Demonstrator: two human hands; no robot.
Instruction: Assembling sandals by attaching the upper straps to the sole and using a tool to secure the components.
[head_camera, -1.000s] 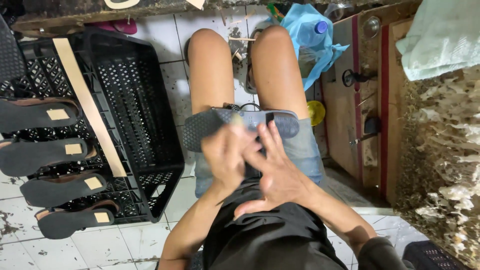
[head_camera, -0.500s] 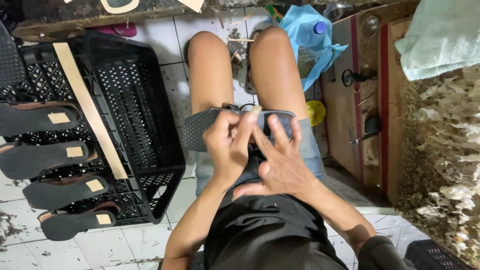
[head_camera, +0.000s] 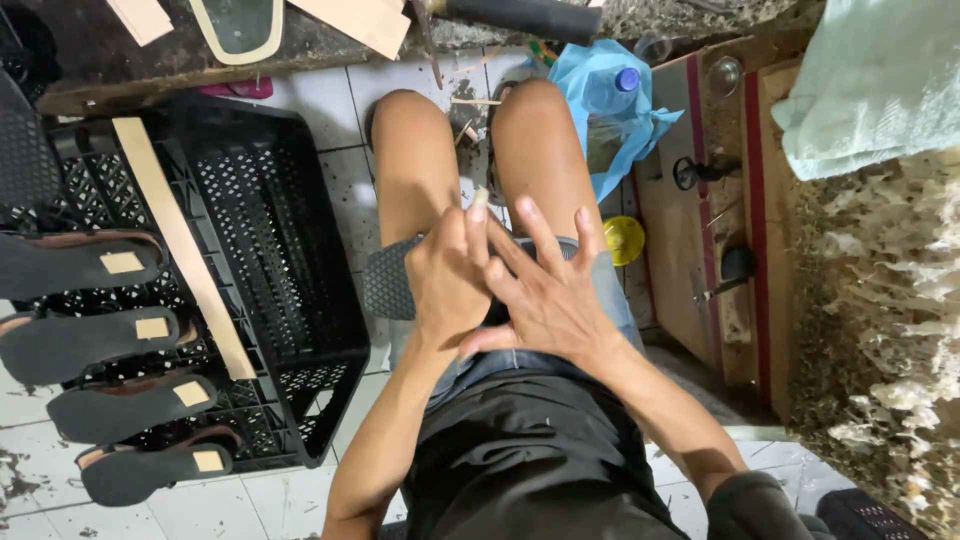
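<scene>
Fingers (head_camera: 470, 215) of the left hand (head_camera: 450, 285) curled, pinching a small pale tool tip that pokes up above the knuckles; what kind of tool, cannot tell. Left hand presses on the dark textured shoe sole (head_camera: 392, 280) lying across the lap. Right hand (head_camera: 545, 295) lies flat over the same sole, fingers (head_camera: 530, 235) spread wide and splayed upward, thumb tucked toward the left wrist; palm down on the sole rather than gripping it. Only the sole's rounded left end shows past the left hand; the rest is hidden under both hands.

Sole rests on blue denim shorts (head_camera: 610, 300), above a black shirt (head_camera: 520, 450). Bare knees point up toward the top of view, tiled floor (head_camera: 330, 120) between and around them.

Left of the person: black plastic crate (head_camera: 270, 220), perforated, sitting on the floor, a pale wooden strip (head_camera: 180, 240) laid diagonally across its rim. Four dark soles (head_camera: 100, 335) with small tan patches rest in a row on a second crate further left.

Right of the knees: blue plastic bag (head_camera: 610, 100) with a bottle in it, yellow lid (head_camera: 624, 240) just beside the right thigh, wooden box (head_camera: 700, 230) with red strips, pale green cloth (head_camera: 870, 80) at upper right.
</scene>
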